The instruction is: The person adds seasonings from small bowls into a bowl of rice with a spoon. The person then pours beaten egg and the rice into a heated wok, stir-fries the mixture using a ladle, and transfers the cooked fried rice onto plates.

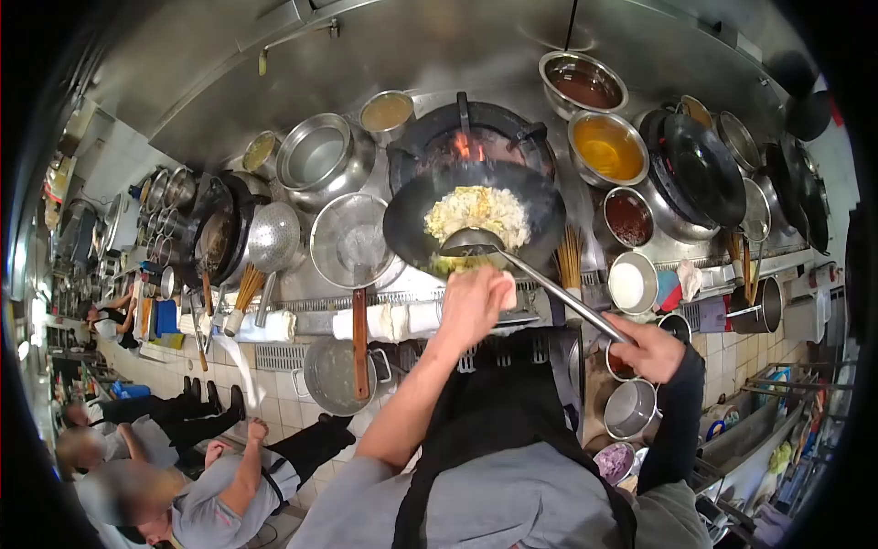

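A black wok (pixel 402 224) is tilted on the burner, with white and yellow food that looks like egg fried rice (pixel 480 209) inside. My left hand (pixel 474 306) is closed at the wok's near rim, a pale folded cloth (pixel 508 290) showing beside the fingers. The long metal handle of a ladle (pixel 560 288) is gripped by my right hand (pixel 651 349). Its bowl rests in the wok, against the near side of the rice. Some greenish bits (pixel 453 263) lie low in the wok near my left hand.
Flames rise from the burner (pixel 466 146) behind the wok. A wire strainer (pixel 359 311) with a wooden handle lies to the left. Bowls of yellow oil (pixel 608 151), red sauce (pixel 628 218) and white seasoning (pixel 633 282) stand right. Several co-workers (pixel 219 476) are at the left.
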The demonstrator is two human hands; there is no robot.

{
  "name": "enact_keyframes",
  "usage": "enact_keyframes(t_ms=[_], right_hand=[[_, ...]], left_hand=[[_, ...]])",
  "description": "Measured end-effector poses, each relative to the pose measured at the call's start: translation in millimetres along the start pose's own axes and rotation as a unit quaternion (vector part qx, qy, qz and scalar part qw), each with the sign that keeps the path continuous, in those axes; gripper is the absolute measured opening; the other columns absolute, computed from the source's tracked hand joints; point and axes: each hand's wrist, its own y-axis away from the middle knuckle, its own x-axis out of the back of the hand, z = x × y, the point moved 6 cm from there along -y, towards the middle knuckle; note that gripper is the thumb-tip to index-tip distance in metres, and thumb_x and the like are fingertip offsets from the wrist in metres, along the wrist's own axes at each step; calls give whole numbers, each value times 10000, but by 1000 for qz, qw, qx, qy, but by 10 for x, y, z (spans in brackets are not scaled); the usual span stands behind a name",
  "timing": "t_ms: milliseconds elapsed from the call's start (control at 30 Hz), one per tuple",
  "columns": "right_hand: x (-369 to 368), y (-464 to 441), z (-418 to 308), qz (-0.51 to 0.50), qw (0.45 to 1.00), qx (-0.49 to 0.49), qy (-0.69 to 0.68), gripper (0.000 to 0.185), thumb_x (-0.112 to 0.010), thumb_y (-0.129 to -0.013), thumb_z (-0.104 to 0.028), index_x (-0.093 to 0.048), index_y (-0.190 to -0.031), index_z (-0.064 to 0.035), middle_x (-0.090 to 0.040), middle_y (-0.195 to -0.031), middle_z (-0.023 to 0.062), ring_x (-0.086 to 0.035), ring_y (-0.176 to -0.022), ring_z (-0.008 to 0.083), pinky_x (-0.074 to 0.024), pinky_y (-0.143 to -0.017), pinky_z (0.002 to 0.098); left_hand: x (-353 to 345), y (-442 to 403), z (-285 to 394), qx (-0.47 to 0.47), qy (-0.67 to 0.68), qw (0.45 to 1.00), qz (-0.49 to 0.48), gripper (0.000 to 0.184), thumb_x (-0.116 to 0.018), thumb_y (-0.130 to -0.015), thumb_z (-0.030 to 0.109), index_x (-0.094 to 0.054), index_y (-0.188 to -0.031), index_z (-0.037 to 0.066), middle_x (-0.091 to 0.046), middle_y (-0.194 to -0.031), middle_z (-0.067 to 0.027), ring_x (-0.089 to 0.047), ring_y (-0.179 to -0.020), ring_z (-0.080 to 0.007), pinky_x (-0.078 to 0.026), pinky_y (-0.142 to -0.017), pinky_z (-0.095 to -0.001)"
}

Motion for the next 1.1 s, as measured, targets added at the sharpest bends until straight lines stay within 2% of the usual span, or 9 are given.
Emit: enact_keyframes(t_ms=[100,133,167,233,433,533,767,933,1100], right_hand=[[-157,-760,385,95,983,128,95,490,-631,-1007,-166,-549,-1473,-40,-707,-1020,275,-714,-909,363,-554,-835,419],[-206,-985,369,104,987,43,113,492,-638,-994,-180,-554,-1456,-31,-711,-979,295,-705,-881,437,-561,-810,463],[-318,-1265,709,197,957,144,157,520,-643,-990,-209,-540,-1465,-25,-717,-972,310,-700,-873,482,-560,-798,493],[-374,-1200,428,235,955,102,150,545,-663,-973,-184,-529,-1472,-10,-707,-1031,333,-691,-915,502,-560,-818,501],[-51,-387,91,117,979,165,19,567,-674,-931,-73,-528,-1473,6,-709,-1142,300,-708,-1017,436,-554,-897,461],[101,-567,171,39,995,72,61,538,-675,-917,-86,-562,-1435,5,-710,-1150,274,-707,-1057,408,-545,-923,444],[-337,-951,152,241,956,110,125,545,-701,-922,-155,-559,-1430,-21,-713,-984,302,-708,-931,471,-556,-850,507],[101,-26,151,140,979,78,129,526,-704,-924,-165,-576,-1413,-19,-709,-995,304,-700,-989,473,-548,-868,496],[-56,-1357,952,242,951,116,154,410,-689,-936,-218,-623,-1267,16,-689,-882,287,-697,-800,438,-544,-743,502]], left_hand=[[-734,36,-564,31,-62,997,-31,218,-643,-1017,251,-584,-1011,41,-711,-836,-197,-689,-835,-435,-489,-827,-550],[-855,164,-575,21,-53,997,-49,201,-616,-1025,239,-580,-1016,42,-701,-827,-197,-685,-830,-432,-484,-817,-550],[-953,303,-579,8,-44,997,-65,185,-588,-1033,228,-575,-1021,44,-690,-818,-196,-681,-825,-428,-478,-806,-551],[-1147,795,-639,-42,-81,995,-44,181,-610,-992,207,-559,-1036,39,-650,-846,-181,-651,-798,-405,-449,-773,-539],[-13,523,215,-58,-34,997,-34,141,-664,-971,149,-614,-1073,65,-646,-847,-135,-640,-814,-393,-449,-791,-532],[-264,-5,-216,-4,-22,999,-34,159,-658,-975,169,-571,-1035,50,-691,-857,-178,-641,-807,-443,-456,-795,-539],[-879,818,-531,-12,-71,993,-95,171,-621,-1009,239,-583,-1042,76,-679,-865,-137,-672,-842,-379,-441,-813,-509],[-339,116,-502,-18,-47,998,-38,154,-668,-1008,238,-648,-1030,86,-707,-867,-137,-671,-878,-380,-444,-860,-505],[-877,-200,-1069,28,-70,993,-91,237,-629,-1034,309,-624,-1104,82,-735,-925,-172,-687,-942,-386,-453,-898,-500]])
